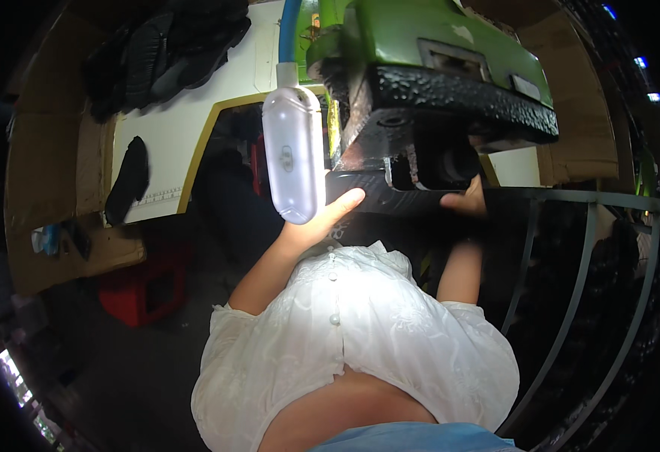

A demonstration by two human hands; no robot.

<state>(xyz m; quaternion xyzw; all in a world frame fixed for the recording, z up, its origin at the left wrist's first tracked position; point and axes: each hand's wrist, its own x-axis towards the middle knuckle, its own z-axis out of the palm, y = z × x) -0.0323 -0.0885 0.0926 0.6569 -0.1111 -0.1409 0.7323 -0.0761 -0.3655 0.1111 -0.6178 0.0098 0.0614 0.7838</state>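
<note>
Left hand (322, 218) lay open, fingertips on the black plate (375, 197) under a green machine (428, 45); right hand (467, 202), grip hidden, needed steadying.

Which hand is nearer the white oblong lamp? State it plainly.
Left. The left hand is right at the lower end of the white lamp, apparently touching it. The right hand is off to its right, under the black metal part.

Green machine body (420, 34) over a black pebbled bumper (458, 102); translucent white lamp (294, 154) on a blue cord (289, 30); white embroidered blouse (360, 339); red crate (143, 290).
</note>
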